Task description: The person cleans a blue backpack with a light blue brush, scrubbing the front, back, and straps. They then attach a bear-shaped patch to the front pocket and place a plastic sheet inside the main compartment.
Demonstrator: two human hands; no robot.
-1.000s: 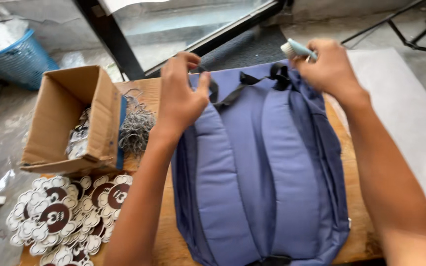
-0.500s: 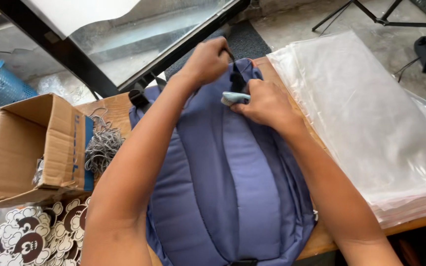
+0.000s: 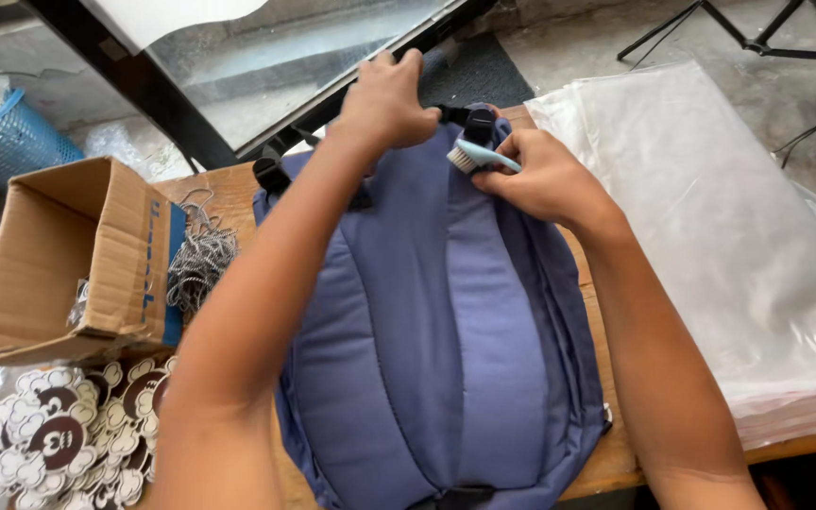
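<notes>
Head view: brown cardboard box [image 3: 68, 260] left of blue backpack [image 3: 436, 321].

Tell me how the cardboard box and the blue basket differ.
The cardboard box is brown with solid walls, while the blue basket has a latticed wall. The box lies tipped on its side on the wooden table, opening facing right; the basket stands upright beyond the table's edge. The box shows whole; the basket is cut off by the frame. Both sit left of the backpack.
</notes>
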